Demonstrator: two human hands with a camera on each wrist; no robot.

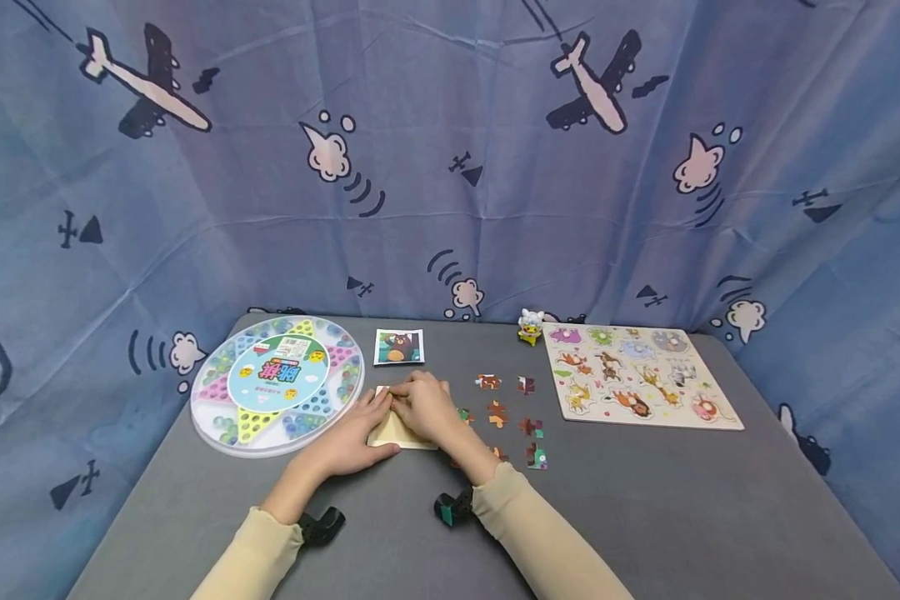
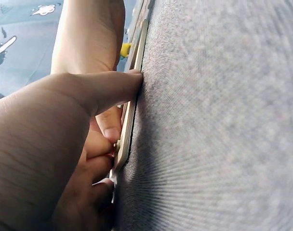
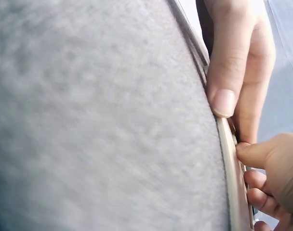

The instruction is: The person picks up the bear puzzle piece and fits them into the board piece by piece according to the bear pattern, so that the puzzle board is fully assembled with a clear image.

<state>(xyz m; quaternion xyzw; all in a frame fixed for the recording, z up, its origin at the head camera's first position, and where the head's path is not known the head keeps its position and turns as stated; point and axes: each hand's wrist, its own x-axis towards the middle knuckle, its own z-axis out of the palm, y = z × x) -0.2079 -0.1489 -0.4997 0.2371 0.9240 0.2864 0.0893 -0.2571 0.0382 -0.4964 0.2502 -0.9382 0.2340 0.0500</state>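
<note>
Grey surface [image 1: 645, 525]; on it, the pale wooden board [image 1: 394, 430]. At its left edge the left hand [image 1: 349, 437] rests spread, gripping nothing visible; over it the right hand [image 1: 426, 407] bends, any hold hidden. Right of it, brown-and-green jigsaw pieces [image 1: 497, 414] could scatter if the right forearm [image 1: 472, 452] dips.

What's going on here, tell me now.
A person is working at a small puzzle board. The left hand rests against it, while the right hand appears to pinch a small piece near its far side. Loose puzzle pieces lie to the right, still off the board, and a bear picture lies beyond it.
</note>
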